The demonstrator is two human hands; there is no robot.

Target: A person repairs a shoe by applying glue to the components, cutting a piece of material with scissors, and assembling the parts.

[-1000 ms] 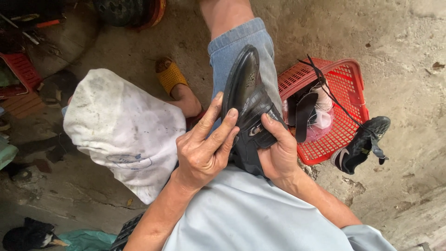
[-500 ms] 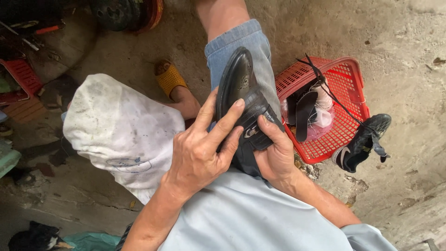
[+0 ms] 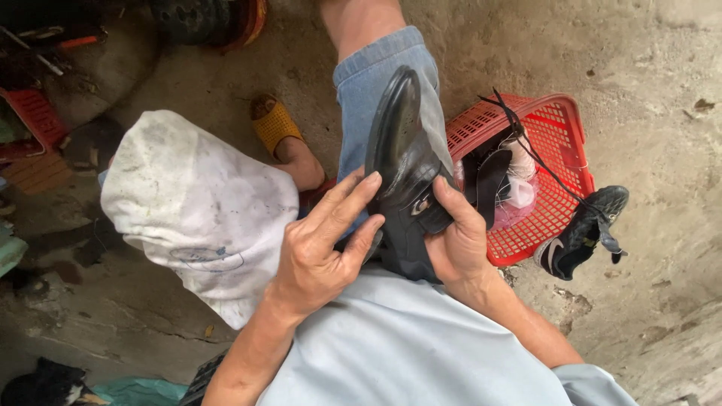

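A black leather shoe (image 3: 402, 162) sits at the centre of the frame, its toe pointing toward the top edge, resting on a knee in blue denim (image 3: 376, 83).

The right hand (image 3: 459, 237) is closed around the heel end of the shoe from the right side; its thumb lies across the shoe's opening and the remaining fingers wrap beneath, out of sight. This hand carries the shoe.

The left hand (image 3: 323, 248) is mostly open, fingers extended and slightly spread. Its index and middle fingertips (image 3: 368, 184) press against the left flank of the shoe near the opening. It does not enclose the shoe; contact appears limited to the fingertips, though the lower fingers are partly hidden by the shoe's edge.

Left of centre, a soiled white cloth (image 3: 199, 210) drapes over the other knee. Just above it, a foot in a yellow sandal (image 3: 274, 124) stands on the concrete floor (image 3: 647, 75).

At the right of centre, a red plastic basket (image 3: 560, 128) rests on the floor just beside the shoe and holds dark insoles and a black lace. A black sports shoe (image 3: 583, 233) lies touching the basket's lower right corner.
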